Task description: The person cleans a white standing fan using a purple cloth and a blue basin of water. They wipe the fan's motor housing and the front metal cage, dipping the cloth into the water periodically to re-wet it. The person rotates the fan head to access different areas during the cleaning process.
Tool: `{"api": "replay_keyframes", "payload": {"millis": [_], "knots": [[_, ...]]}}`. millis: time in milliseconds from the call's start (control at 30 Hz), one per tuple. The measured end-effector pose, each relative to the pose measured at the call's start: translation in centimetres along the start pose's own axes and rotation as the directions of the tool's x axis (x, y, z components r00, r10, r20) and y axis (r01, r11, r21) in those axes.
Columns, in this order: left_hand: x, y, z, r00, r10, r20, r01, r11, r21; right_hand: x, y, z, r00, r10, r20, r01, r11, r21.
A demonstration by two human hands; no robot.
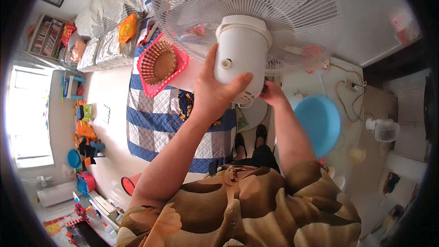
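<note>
A large electric fan fills the upper middle, its white wire grille [295, 13] spreading in front of me. My left hand [214, 92] grips the fan's white plastic motor housing [241, 51], thumb across the top and forefinger along the side. A small round knob [225, 63] sticks up from that housing. On the other side, my right hand [273, 93] reaches in at the lower rear of the housing. Its fingers are hidden there, so what they hold cannot be seen. Vent slots and a small white loop [246, 104] show at the housing's rear end.
A quilted bed cover [157, 113] lies beyond my left arm, with a pink-rimmed basket [164, 63] on it. To the right stands a light blue basin [319, 125], near cables [346, 101] and a small white fan [384, 129]. A red bucket [130, 184] is at lower left.
</note>
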State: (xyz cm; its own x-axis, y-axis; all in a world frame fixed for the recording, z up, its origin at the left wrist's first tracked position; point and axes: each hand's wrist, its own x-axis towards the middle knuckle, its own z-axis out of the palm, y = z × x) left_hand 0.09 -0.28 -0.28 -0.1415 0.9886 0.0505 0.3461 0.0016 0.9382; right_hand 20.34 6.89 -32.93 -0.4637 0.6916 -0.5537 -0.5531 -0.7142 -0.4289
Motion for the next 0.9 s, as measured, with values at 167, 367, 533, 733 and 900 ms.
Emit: {"api": "replay_keyframes", "payload": {"millis": [167, 367, 533, 733, 900], "knots": [[0.1, 0.2, -0.3, 1.0, -0.012, -0.005, 0.012, 1.0, 0.005, -9.1, -2.2, 0.4, 0.984, -0.158, 0.087, 0.144, 0.978, 0.149], [0.4, 0.4, -0.1, 1.0, -0.022, 0.014, 0.023, 0.999, -0.033, -16.3, -3.5, 2.0, 0.931, -0.287, 0.226, 0.245, 0.949, 0.196], [1.0, -0.8, 0.2, 0.999, 0.04, -0.026, -0.041, 0.999, -0.016, -19.9, -5.0, 5.7, 0.869, -0.392, 0.301, 0.322, 0.911, 0.258], [1.0, -1.2, 0.8, 1.0, -0.016, -0.013, 0.016, 0.999, 0.039, -23.8, -9.7, 12.8, 0.719, -0.503, 0.479, 0.463, 0.862, 0.209], [0.3, -0.1, 0.6, 0.999, -0.029, -0.045, 0.035, 0.989, 0.143, -24.5, -12.7, 23.0, 0.667, -0.595, 0.45, 0.639, 0.766, 0.066]]}}
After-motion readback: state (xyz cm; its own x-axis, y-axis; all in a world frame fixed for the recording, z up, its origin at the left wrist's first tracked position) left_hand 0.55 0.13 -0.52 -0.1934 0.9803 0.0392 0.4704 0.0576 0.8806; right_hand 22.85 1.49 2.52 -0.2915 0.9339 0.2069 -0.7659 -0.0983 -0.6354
